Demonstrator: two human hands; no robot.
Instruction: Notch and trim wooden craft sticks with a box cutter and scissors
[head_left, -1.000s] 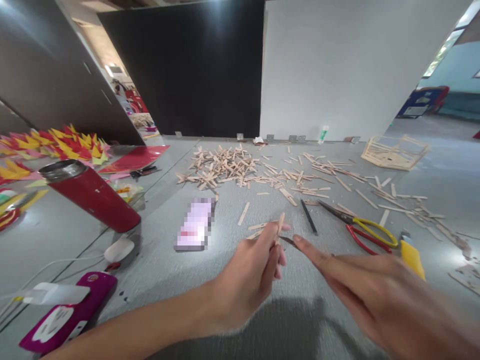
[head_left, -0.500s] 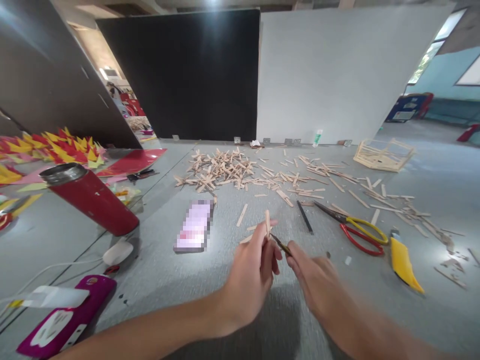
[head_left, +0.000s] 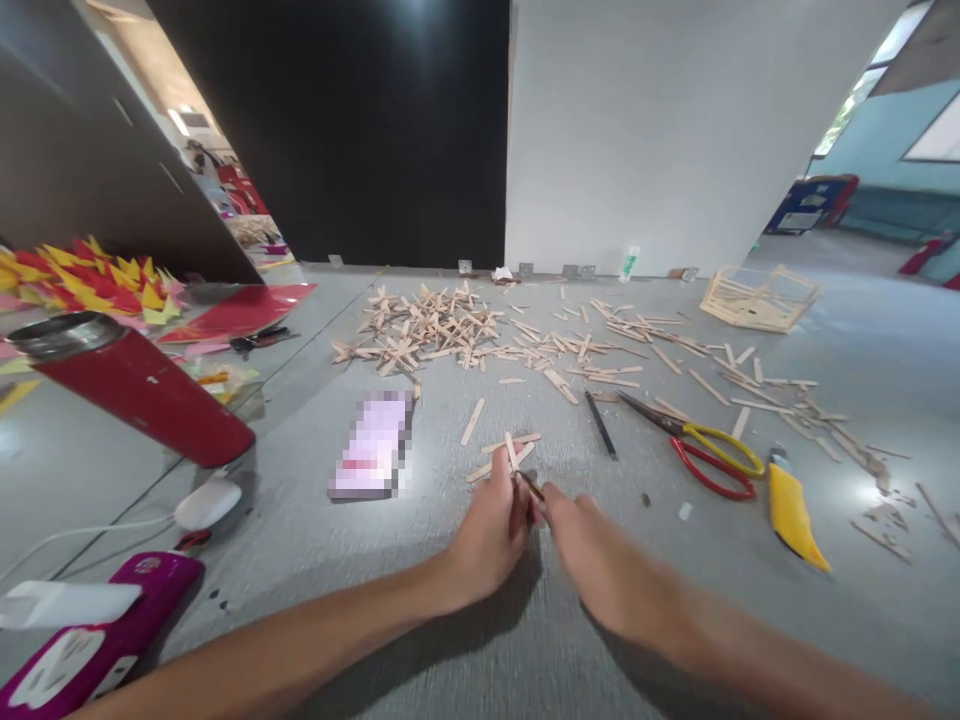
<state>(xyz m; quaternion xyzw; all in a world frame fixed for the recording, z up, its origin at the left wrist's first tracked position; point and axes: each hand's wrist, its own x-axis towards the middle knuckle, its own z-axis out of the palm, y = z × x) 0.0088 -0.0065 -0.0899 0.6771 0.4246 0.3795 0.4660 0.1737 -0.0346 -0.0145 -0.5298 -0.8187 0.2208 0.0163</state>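
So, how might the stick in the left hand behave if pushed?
The stick looks narrow and thin, so it is probably light and could snap. It juts out straight from the left hand, suggesting it is fairly stiff.

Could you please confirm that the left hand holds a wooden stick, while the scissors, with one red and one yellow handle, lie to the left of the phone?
Not quite: the head view shows the scissors, with one red and one yellow handle, to the right of the phone. The left hand does hold a wooden stick.

Wooden sticks (head_left: 442, 328) on grey table (head_left: 289, 540)
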